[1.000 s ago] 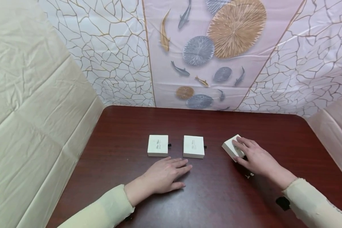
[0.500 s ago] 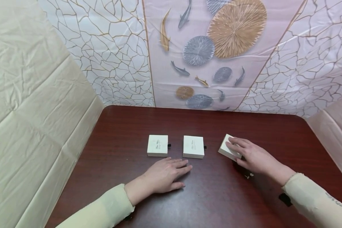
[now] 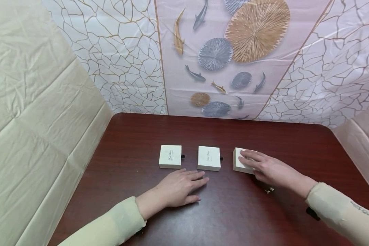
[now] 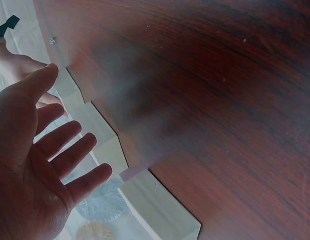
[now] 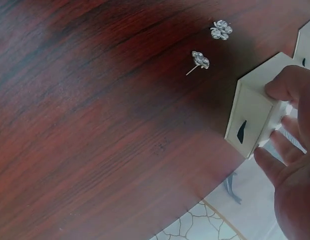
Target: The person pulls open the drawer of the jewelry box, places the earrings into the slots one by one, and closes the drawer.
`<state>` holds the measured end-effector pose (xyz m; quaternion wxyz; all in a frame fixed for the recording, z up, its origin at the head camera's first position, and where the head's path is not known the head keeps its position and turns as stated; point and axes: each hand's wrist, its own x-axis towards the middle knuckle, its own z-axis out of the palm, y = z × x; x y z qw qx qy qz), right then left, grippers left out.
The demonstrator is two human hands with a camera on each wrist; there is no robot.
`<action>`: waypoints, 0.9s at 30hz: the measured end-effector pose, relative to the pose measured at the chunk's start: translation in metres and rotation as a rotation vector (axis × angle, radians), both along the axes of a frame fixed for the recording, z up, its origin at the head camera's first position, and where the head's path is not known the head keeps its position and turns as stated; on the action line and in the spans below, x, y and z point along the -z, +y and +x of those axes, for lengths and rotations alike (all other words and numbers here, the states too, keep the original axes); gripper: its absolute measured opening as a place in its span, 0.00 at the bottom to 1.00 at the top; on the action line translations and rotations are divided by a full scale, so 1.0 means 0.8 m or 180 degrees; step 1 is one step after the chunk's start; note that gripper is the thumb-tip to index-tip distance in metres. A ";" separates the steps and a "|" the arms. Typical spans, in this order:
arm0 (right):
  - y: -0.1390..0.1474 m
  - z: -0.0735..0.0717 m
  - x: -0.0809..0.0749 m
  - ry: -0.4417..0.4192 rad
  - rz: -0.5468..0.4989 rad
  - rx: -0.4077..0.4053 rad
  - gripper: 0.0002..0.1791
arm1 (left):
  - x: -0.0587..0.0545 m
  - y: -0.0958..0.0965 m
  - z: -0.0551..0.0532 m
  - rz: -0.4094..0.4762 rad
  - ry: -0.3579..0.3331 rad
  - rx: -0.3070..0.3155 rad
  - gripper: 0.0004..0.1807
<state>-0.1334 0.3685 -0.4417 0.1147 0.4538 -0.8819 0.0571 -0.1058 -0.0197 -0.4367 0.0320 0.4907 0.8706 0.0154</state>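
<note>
White box [image 3: 240,166] sits on table [image 3: 221,213], right of middle box [image 3: 209,158]; near-square top, long axis unclear, black tab [image 5: 242,132] points right. Right hand [image 3: 273,171] grips it; left hand [image 3: 178,189] relaxed, fingers spread.

On the dark-red wood-grain table [image 3: 141,135], the left white square box [image 3: 170,156], middle white square box [image 3: 208,158] and right white square box [image 3: 238,160] form a spaced row. The bare right hand [image 3: 273,169] lies over the right box; two silver flower-shaped studs [image 5: 197,60] lie before it, rightward. The bare left hand [image 3: 176,188] is before the left and middle boxes. A pink-and-white patterned cloth [image 3: 178,92] hangs behind the table.
</note>
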 end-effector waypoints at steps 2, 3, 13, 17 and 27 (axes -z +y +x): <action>-0.001 0.000 0.000 -0.0017 0.0005 -0.0017 0.45 | 0.000 0.001 0.000 -0.0007 0.0005 0.0009 0.35; -0.002 0.000 0.000 -0.0019 0.0011 -0.0026 0.45 | -0.001 0.001 0.000 -0.0009 -0.0002 0.0010 0.35; 0.000 -0.005 0.004 -0.0024 0.0020 -0.0052 0.47 | -0.002 0.004 -0.001 -0.0055 -0.0002 0.0026 0.35; 0.000 -0.005 0.004 -0.0025 0.0013 -0.0052 0.47 | -0.001 0.006 -0.002 -0.0097 0.0031 0.0030 0.35; 0.000 0.000 -0.006 -0.0038 -0.0052 0.0210 0.48 | -0.010 0.023 -0.002 -0.0146 0.0088 0.0098 0.35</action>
